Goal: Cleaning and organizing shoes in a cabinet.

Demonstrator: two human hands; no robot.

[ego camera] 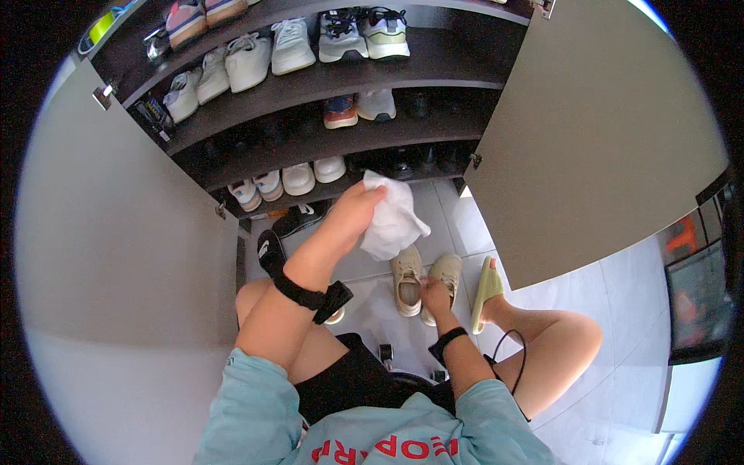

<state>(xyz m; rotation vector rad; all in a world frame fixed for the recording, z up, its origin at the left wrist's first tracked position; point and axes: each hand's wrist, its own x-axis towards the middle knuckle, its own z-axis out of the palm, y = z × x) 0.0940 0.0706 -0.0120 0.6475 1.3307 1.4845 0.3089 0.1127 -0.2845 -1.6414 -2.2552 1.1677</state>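
Observation:
My left hand [356,210] holds a crumpled white cloth or wipe [395,221], raised in front of the lowest shelf of a dark shoe cabinet [447,64]. Below the cloth, a pair of beige lace-up shoes stands side by side on the tiled floor, toes toward the cabinet. My right hand [437,295] lies over the opening of the right beige shoe [446,270], its fingers reaching toward the left beige shoe [407,282]. Those fingers are blurred, and whether they grip the shoe cannot be made out.
Swung-out cabinet doors flank me, the left door [116,232] and the right door [604,133]. White sneakers [250,61] and other shoes line the shelves. Black footwear [299,218] lies at the cabinet's foot. A yellow-green slide [487,290] is on my right foot.

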